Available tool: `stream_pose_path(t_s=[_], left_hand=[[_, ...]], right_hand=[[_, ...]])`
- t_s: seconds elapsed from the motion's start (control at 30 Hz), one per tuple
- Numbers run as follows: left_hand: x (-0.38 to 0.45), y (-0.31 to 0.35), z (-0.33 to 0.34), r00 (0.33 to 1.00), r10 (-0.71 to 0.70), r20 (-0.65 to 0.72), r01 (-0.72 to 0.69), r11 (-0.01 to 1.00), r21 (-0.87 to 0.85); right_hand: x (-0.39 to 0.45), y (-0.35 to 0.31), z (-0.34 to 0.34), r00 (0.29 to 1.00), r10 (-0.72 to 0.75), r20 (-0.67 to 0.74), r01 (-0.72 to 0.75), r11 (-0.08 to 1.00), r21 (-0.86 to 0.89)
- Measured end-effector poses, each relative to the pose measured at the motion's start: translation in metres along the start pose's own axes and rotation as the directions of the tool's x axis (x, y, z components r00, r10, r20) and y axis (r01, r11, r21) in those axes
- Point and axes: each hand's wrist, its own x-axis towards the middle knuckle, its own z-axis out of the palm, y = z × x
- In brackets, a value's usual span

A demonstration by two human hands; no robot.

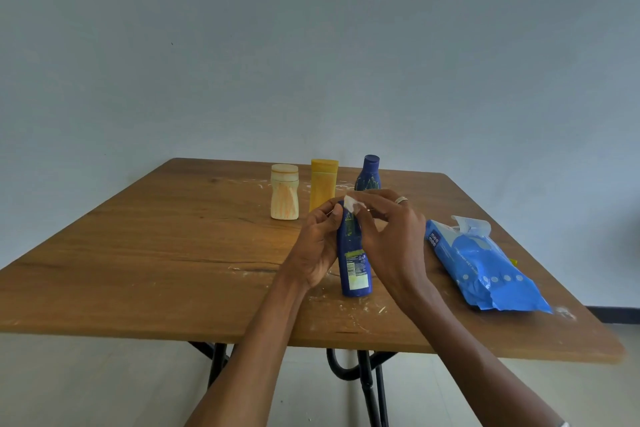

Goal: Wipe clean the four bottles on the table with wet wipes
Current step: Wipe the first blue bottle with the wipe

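A tall blue bottle [355, 267] with green smears stands upright on the wooden table [156, 253] in front of me. My left hand [317, 246] grips its upper left side. My right hand [388, 236] pinches a small white wet wipe [351, 203] against the bottle's top. Behind stand a cream jar-shaped bottle [284, 191] with orange streaks, a yellow bottle [323, 184] and a second dark blue bottle [369, 173] with green marks.
A blue pack of wet wipes [481, 265] lies at the right, its flap open with a wipe sticking out. White smears and flecks dot the table top. The table's near edge runs just below the bottle; black metal legs show beneath.
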Motion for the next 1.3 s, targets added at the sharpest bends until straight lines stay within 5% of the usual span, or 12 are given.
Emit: stream_pose_path(t_s=[0.17, 0.37, 0.73, 1.0, 1.2, 1.3], left_hand=[[-0.002, 0.003, -0.001, 0.998, 0.017, 0.061, -0.014, 0.999, -0.047], [-0.002, 0.001, -0.001, 0.997, 0.003, 0.077, 0.0, 0.999, -0.041], [-0.002, 0.004, 0.002, 0.998, -0.054, 0.015, 0.055, 0.997, -0.05], [-0.003, 0.0, 0.0, 0.999, -0.039, 0.017, 0.039, 0.999, -0.01], [-0.003, 0.003, 0.002, 0.999, -0.039, -0.008, 0.039, 0.999, -0.016], [-0.002, 0.002, 0.004, 0.998, -0.049, -0.039, 0.049, 0.999, -0.004]], right_hand=[[-0.016, 0.0, -0.004, 0.955, -0.254, 0.155, 0.274, 0.954, -0.12], [0.0, -0.006, -0.005, 0.987, -0.157, -0.03, 0.155, 0.986, -0.068], [-0.044, 0.011, -0.022, 0.926, -0.246, 0.287, 0.286, 0.952, -0.107], [-0.007, 0.015, -0.018, 0.989, -0.134, 0.07, 0.143, 0.98, -0.138], [-0.042, 0.014, -0.023, 0.921, -0.236, 0.309, 0.292, 0.945, -0.15], [-0.049, 0.018, -0.027, 0.931, -0.211, 0.297, 0.269, 0.948, -0.17]])
